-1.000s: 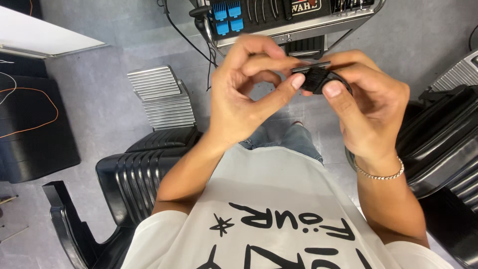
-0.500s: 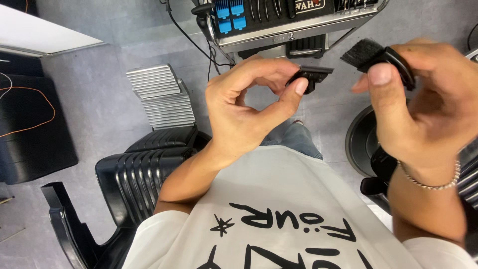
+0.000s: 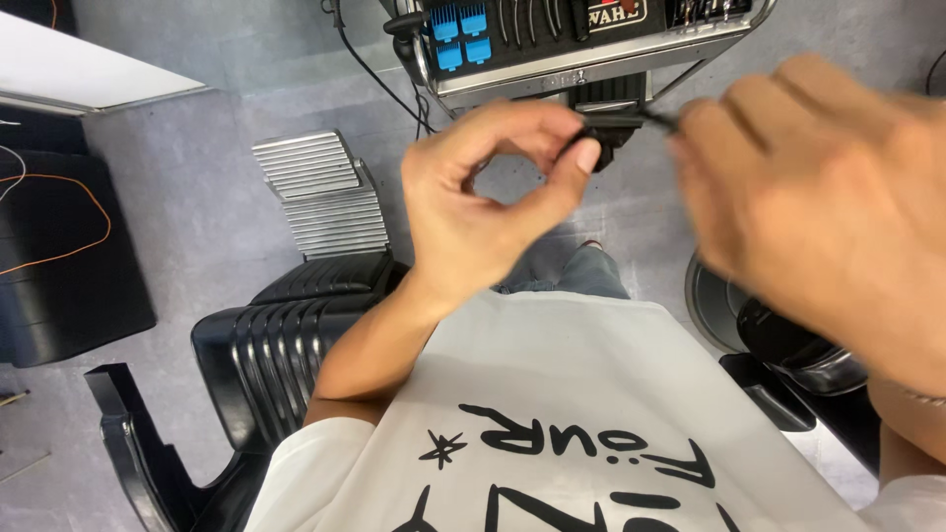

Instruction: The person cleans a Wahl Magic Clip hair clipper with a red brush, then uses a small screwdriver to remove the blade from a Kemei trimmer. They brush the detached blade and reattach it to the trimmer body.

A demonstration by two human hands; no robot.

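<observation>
Our right hand (image 3: 818, 207) blurs, hiding whatever it holds; the small black part (image 3: 609, 130) shows only partly.

The person wears a white short-sleeved T-shirt (image 3: 591, 414) with bold black lettering and a small star, blue jeans (image 3: 572, 271), bare forearms.

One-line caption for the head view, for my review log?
Left hand pinches a small black plastic piece by the blurred right hand, above a black ribbed chair.

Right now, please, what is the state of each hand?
Left hand: closed, pinching a small black part between thumb and fingertips.
Right hand: blurred, close to the part; open or closed cannot be told.
</observation>
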